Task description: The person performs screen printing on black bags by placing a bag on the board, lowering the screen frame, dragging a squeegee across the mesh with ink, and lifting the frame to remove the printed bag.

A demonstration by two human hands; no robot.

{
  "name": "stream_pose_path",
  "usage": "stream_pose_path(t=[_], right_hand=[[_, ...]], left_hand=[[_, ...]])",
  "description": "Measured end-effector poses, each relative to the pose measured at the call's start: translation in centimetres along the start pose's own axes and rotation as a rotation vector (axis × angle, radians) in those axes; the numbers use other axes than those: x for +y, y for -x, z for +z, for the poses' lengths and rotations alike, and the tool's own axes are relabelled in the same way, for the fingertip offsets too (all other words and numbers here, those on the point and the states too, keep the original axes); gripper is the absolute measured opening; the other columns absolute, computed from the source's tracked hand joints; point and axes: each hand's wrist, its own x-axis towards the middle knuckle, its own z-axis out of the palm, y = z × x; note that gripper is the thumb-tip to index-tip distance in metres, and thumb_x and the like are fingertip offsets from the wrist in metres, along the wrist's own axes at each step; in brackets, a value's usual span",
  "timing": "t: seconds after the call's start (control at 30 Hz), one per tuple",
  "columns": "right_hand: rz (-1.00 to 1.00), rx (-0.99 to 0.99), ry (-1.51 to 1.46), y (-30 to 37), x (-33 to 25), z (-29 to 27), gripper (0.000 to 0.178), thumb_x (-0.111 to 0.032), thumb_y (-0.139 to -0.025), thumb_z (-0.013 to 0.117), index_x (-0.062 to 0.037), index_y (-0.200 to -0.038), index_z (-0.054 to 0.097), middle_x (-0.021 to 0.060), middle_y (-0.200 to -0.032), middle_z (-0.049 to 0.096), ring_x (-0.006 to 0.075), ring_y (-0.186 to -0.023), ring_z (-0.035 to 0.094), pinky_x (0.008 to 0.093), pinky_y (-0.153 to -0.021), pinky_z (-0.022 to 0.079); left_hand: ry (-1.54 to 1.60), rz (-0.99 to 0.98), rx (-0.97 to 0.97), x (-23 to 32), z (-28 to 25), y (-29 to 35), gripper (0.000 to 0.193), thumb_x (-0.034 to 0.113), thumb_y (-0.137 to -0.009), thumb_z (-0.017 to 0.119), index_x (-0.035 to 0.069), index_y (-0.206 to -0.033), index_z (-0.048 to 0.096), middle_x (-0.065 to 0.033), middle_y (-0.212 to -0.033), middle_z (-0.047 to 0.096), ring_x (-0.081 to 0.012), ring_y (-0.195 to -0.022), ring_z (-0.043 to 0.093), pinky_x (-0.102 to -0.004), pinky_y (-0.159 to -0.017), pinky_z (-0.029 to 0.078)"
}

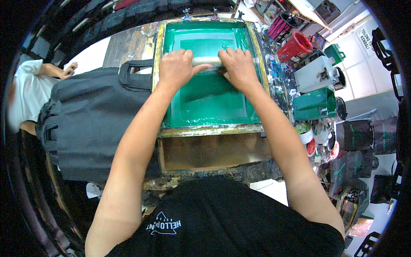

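Observation:
Both my hands grip a squeegee point(205, 61) whose pale bar lies crosswise on a screen printing frame. My left hand point(175, 67) is closed round its left end, the thumb stretched along the bar. At the other end my right hand point(239, 70) is closed, fingers curled over it; the blade below is mostly hidden. Green mesh point(205, 107) fills the screen, wet ink spread over it. The frame's wooden rim point(209, 131) is stained with paint, and clamps point(215, 15) stand at its far edge.
A pile of black cloth bags point(94, 124) lies left of the frame. Beyond it is another person's hand point(68, 70). On the right stand a red bucket point(295, 46), a white jerrycan point(314, 77), a green container point(314, 105) and several small paint pots. A brown board point(214, 153) shows in front.

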Motion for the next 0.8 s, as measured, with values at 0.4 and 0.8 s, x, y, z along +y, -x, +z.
stream_pose_path(t=[0.4, 0.8], right_hand=[[0.025, -0.074, -0.075, 10.6, -5.9, -6.8, 0.055, -0.011, -0.07, 0.088, -0.0128, -0.117, 0.06, 0.0071, -0.106, 0.062, 0.0291, -0.102, 0.063, 0.0462, -0.087, 0.044], [0.109, -0.062, -0.174, 14.9, -8.5, -6.6, 0.065, -0.022, -0.067, 0.092, -0.0138, -0.126, 0.064, 0.0094, -0.111, 0.061, 0.0307, -0.109, 0.057, 0.0494, -0.099, 0.04]], left_hand=[[0.085, -0.011, -0.041, 5.8, -8.7, 9.3, 0.07, 0.079, -0.08, 0.073, 0.009, -0.075, 0.066, -0.0073, -0.072, 0.064, -0.0266, -0.067, 0.067, -0.0397, -0.065, 0.051], [0.235, -0.196, 0.027, 3.0, -11.8, 17.9, 0.099, 0.069, -0.059, 0.094, 0.008, -0.132, 0.067, -0.0108, -0.131, 0.061, -0.0371, -0.125, 0.054, -0.057, -0.109, 0.038]])
